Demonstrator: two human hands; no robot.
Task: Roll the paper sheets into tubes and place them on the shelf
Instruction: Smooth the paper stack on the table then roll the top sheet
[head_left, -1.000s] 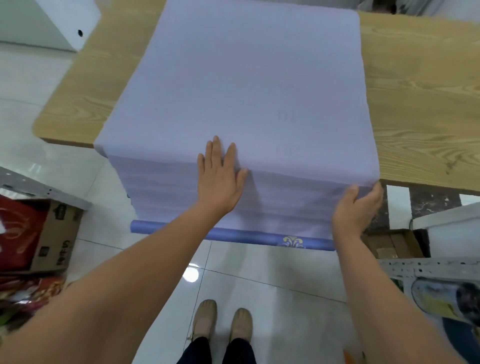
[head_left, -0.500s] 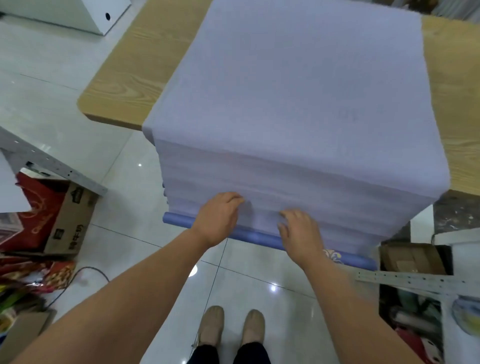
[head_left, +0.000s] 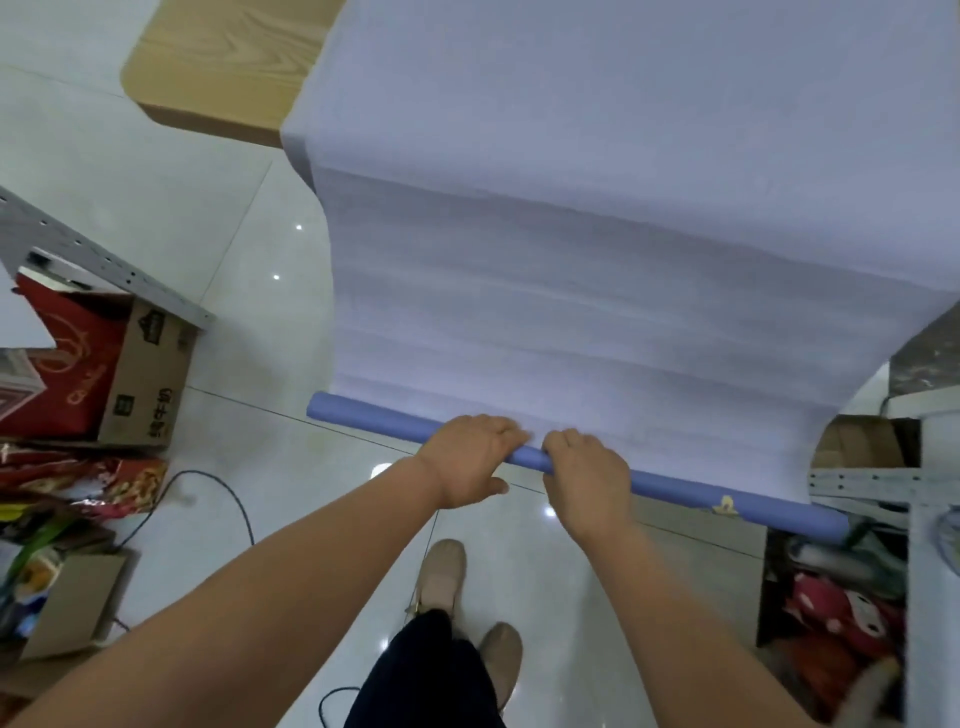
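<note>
A: One thick stack of pale lilac paper sheets fills the middle and upper right of the frame. It drapes off the edge of the bench and hangs toward the floor. The lowest edge is curled into a darker roll that runs from centre-left to lower right.

B: And the hands?

A: Both are on that roll, side by side near its middle. My left hand has its fingers curled over the top and the thumb on the near side. My right hand wraps it much the same way. Both are gripping it.

B: How will it handle?

A: I judge it light but floppy. It's thin, wide paper, so it should sag at the ends and crease if pinched hard. It looks smooth, so it's probably slippery too. I'd spread the hands toward the ends so the tube winds evenly.

B: Anything around it?

A: There's a cardboard box at left and a metal rack at lower right.
</note>
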